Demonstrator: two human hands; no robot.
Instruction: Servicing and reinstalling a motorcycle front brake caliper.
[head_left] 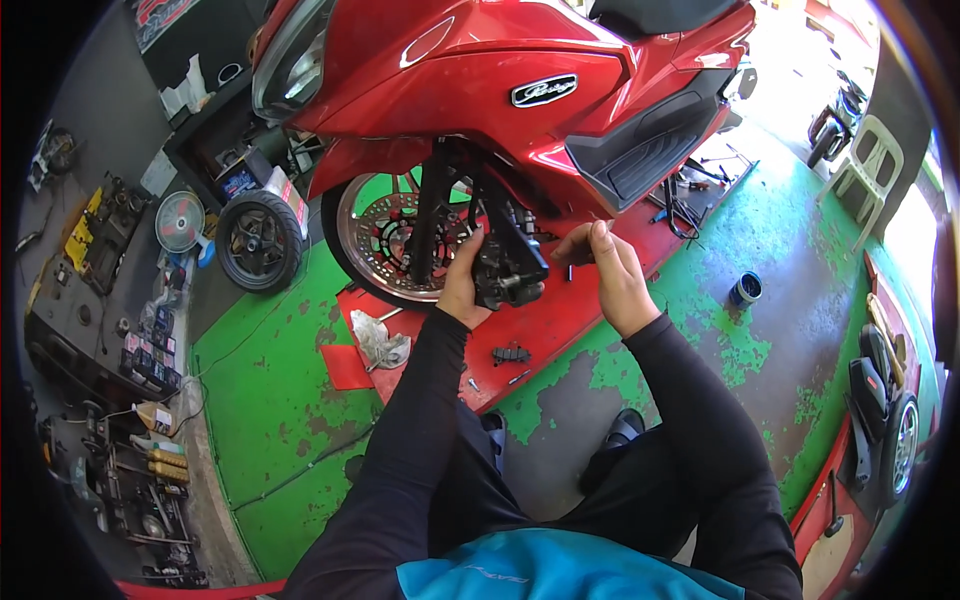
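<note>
My left hand (pixel 464 284) is closed round a black brake caliper (pixel 512 272), holding it beside the front wheel of a red scooter (pixel 480 80). Just right of the caliper is my right hand (pixel 615 272), its fingers bent and drawn together; whatever they grip is too small to make out. Behind the caliper stand the dark fork leg (pixel 433 220) and the drilled brake disc (pixel 372 236). Below my hands, a dark brake pad (pixel 511 355) lies on the red platform (pixel 455 362), with small metal parts near it.
A crumpled clear plastic bag (pixel 380 341) lies on the platform's left end. Tools and black cables (pixel 682 208) rest at its right. A loose wheel (pixel 259 242) and a fan (pixel 181 222) stand left. On the green floor is a dark tub (pixel 746 289); a pale chair (pixel 868 172) stands farther right.
</note>
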